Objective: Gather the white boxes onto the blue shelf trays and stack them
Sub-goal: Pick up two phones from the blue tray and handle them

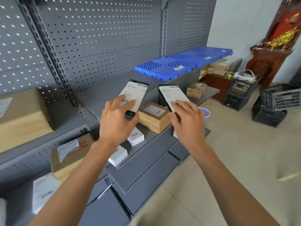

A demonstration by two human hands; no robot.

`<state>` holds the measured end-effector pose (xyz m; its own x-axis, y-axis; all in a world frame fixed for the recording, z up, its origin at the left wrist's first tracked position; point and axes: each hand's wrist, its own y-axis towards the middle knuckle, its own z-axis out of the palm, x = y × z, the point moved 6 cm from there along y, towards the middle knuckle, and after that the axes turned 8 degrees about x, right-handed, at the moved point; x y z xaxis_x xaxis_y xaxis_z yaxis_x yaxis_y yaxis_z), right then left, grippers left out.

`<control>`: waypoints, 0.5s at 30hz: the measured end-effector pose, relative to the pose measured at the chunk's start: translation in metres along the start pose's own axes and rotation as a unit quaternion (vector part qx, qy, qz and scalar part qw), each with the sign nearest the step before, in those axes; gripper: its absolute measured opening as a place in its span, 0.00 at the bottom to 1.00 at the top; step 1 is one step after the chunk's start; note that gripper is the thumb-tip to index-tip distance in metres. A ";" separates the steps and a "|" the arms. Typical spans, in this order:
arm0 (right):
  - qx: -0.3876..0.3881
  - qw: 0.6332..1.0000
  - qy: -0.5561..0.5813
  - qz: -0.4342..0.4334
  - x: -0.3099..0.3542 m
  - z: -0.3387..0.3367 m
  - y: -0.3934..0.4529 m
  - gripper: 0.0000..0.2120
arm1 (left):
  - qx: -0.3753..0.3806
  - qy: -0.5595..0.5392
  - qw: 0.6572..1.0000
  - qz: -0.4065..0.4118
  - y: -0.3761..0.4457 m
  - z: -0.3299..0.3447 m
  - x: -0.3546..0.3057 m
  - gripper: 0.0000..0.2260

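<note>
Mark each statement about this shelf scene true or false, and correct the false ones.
1. Each hand holds a dark box with a white label. True: the left hand grips the left labelled box, the right hand the right labelled box.
2. The blue trays are stacked full of boxes. False: only small paper slips lie on them.
3. Two small white boxes lie on the grey shelf below the left hand. True.
4. The brown cardboard box sits on the blue trays. False: it rests on the grey shelf, between the hands.
5. Black crates stand on the floor at right. True.
</note>
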<state>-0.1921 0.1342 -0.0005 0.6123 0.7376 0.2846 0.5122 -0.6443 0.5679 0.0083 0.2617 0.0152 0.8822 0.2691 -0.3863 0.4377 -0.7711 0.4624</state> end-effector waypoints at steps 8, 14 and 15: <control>-0.018 0.998 -0.038 0.046 -0.097 0.015 0.027 0.13 | 0.045 -0.039 0.998 0.031 0.069 0.095 -0.033 0.21; -0.010 0.995 -0.053 0.081 -0.173 0.032 0.069 0.15 | 0.069 -0.079 0.994 0.040 0.148 0.167 -0.065 0.22; -0.014 0.995 -0.056 0.080 -0.183 0.032 0.075 0.15 | 0.072 -0.084 0.993 0.046 0.160 0.177 -0.072 0.22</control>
<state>-0.2460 -0.0556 -0.0345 0.7488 0.5983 0.2853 0.3867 -0.7439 0.5450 -0.0158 0.0166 -0.0245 0.8707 0.1032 -0.4808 0.3163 -0.8662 0.3869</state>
